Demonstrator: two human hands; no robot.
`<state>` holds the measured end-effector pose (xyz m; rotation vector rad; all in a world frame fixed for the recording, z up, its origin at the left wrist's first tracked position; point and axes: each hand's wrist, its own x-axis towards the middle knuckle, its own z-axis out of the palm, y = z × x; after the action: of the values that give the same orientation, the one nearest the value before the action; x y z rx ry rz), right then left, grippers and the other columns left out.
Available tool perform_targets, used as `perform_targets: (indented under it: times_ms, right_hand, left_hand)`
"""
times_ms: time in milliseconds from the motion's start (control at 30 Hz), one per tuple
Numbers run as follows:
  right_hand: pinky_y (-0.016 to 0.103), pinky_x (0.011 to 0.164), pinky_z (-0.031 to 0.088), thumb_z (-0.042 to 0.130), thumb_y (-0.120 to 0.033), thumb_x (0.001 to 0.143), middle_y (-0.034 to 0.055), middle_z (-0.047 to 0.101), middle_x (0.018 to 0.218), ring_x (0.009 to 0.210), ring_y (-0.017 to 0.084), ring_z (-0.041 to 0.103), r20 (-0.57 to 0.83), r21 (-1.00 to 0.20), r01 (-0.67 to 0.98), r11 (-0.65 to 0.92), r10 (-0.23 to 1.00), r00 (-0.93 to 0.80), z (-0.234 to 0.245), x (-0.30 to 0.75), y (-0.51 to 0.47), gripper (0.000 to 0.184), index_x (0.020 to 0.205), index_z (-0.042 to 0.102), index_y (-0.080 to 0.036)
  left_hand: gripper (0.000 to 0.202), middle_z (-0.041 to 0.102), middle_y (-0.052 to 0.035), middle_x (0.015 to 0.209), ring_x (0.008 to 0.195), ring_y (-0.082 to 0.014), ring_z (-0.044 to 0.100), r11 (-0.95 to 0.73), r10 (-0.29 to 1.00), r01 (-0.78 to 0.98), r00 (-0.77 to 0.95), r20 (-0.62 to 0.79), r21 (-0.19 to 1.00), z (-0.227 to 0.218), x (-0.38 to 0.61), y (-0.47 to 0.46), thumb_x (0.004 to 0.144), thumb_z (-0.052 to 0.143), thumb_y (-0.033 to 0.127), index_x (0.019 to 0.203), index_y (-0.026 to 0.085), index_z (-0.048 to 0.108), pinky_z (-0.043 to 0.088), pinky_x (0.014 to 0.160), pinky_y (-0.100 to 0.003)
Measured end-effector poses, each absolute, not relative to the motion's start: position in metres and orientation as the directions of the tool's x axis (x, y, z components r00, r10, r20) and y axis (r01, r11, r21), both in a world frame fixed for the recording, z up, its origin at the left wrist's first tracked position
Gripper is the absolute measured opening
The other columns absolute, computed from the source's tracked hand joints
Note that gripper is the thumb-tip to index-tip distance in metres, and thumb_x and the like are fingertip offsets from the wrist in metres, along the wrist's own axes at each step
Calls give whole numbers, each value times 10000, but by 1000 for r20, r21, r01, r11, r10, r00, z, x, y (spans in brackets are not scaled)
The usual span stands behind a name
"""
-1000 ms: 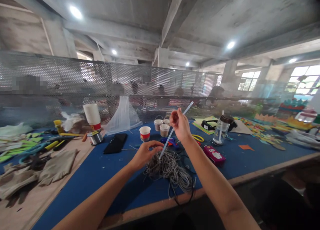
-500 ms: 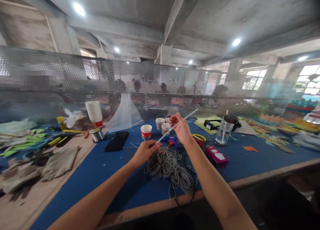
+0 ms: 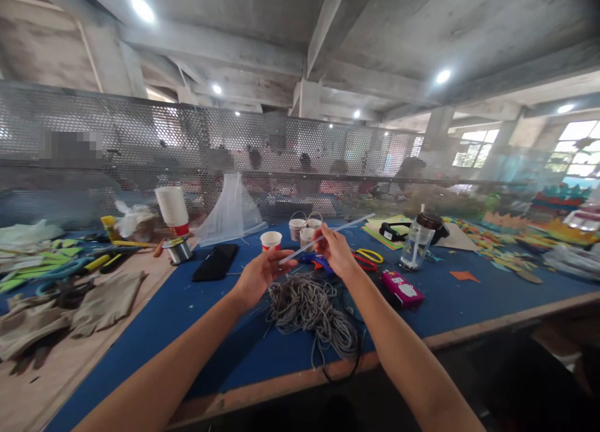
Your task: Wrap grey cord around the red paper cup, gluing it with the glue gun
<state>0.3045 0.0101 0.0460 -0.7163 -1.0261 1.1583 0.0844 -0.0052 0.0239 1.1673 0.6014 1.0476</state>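
Observation:
A thin translucent stick [image 3: 349, 226] runs between both my hands above the blue table [image 3: 197, 319]. My right hand [image 3: 335, 251] pinches it near the middle, its far end pointing up to the right. My left hand [image 3: 260, 276] holds the lower end with curled fingers. Just below the hands lies a tangled heap of grey cord [image 3: 312, 310]. A blue glue gun [image 3: 319, 263] sits behind my right hand.
Paper cups [image 3: 270, 239], a black phone [image 3: 215, 262], a wire spool [image 3: 179, 251], a clear bottle [image 3: 416, 241], a pink box [image 3: 402, 289] and yellow scissors [image 3: 370, 256] lie around. Gloves and green scraps cover the left. A perforated metal screen [image 3: 140, 150] backs the table; people sit beyond it.
The stick has tilted from steeply upright to nearly level. My right hand dropped lower and my left hand rose slightly toward it, still holding the stick's lower end.

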Motion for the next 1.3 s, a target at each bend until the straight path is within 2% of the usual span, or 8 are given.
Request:
perform_targets:
  times_ms: [167, 300, 500, 733, 900, 1000, 1167, 1300]
  right_hand:
    - [192, 542, 511, 811, -567, 711, -5, 682, 732, 566, 82, 580, 280, -839, -469, 278, 958, 66, 44, 304, 10, 428, 774, 692, -161]
    - [181, 550, 527, 829, -520, 718, -1, 695, 737, 576, 80, 602, 257, -814, -521, 258, 963, 75, 43, 303, 10, 390, 777, 699, -158]
    - [183, 534, 543, 854, -450, 723, 7, 709, 723, 563, 86, 615, 215, -788, -578, 211, 975, 63, 39, 301, 13, 334, 764, 698, -156]
    - [206, 590, 557, 846, -405, 740, 2, 730, 773, 622, 101, 652, 233, -818, -547, 181, 972, -27, 41, 303, 13, 275, 827, 711, -181]
    - [240, 594, 523, 661, -635, 838, 19, 717, 708, 650, 136, 668, 362, -805, -399, 439, 897, 254, 53, 323, 16, 450, 831, 693, -186]
    - [255, 531, 477, 583, -701, 847, 5, 692, 679, 557, 132, 617, 423, -811, -266, 522, 836, 349, 53, 335, 20, 510, 884, 653, -197]
    - [225, 417, 289, 500, -708, 882, -48, 580, 582, 412, 81, 404, 572, -773, -16, 634, 708, 415, 51, 338, 24, 510, 903, 599, -208]
    - [235, 449, 335, 390, -723, 922, -37, 562, 570, 445, 102, 446, 587, -767, 45, 640, 672, 451, 51, 334, 22, 567, 876, 607, -202]
  left_hand:
    - [336, 768, -129, 1141, 1169, -287, 671, 54, 896, -373, 427, 120, 926, 21, 81, 0, 855, 541, 240, 1115, 148, 733, 499, 1049, -473]
    - [323, 733, -132, 1229, 1238, -283, 631, 55, 904, -403, 409, 126, 914, 20, 83, 1, 900, 530, 239, 1162, 153, 699, 488, 1075, -464]
    - [318, 761, -79, 1134, 1120, -214, 684, 119, 894, -508, 428, 130, 853, 24, 85, -4, 821, 669, 78, 1118, 183, 706, 498, 1053, -377]
    - [272, 775, -60, 992, 943, -160, 715, 142, 913, -549, 394, 105, 824, 23, 87, -4, 833, 718, 103, 1091, 187, 736, 542, 918, -288]
    - [258, 785, -91, 962, 918, -198, 715, -67, 927, -232, 345, 146, 970, 18, 90, -4, 767, 801, 222, 1018, 171, 767, 523, 878, -302]
    - [195, 792, -89, 933, 914, -226, 715, -293, 886, 16, 381, 265, 956, 12, 93, -5, 782, 763, 266, 961, 190, 775, 513, 885, -339]
    - [216, 782, -81, 1002, 956, -254, 707, -576, 780, 312, 485, 395, 755, 7, 108, -2, 829, 657, 238, 1015, 213, 763, 510, 905, -365]
    - [271, 748, -95, 1117, 1092, -294, 658, -753, 657, 486, 597, 461, 443, 9, 133, 15, 838, 623, 220, 1071, 225, 761, 477, 980, -393]
